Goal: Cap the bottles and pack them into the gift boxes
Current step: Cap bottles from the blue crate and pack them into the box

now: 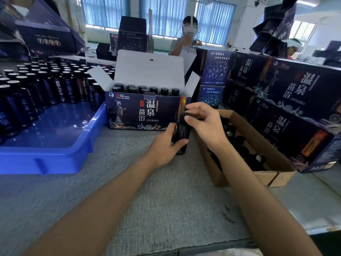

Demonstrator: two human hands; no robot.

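Note:
A dark bottle (183,133) stands upright on the grey table, just right of the open gift box (144,112). My left hand (166,145) grips its body from the left. My right hand (203,122) pinches a black cap (185,115) at the top of the bottle. The gift box has its white lid raised and holds several capped bottles (145,89) in rows. Several uncapped bottles (36,85) with silver tops stand in the blue tray (55,154) at the left.
A brown carton (280,174) with several loose black caps (239,145) sits to the right of the bottle. Closed gift boxes (295,111) are stacked at the right and back. A person works across the table behind the open box.

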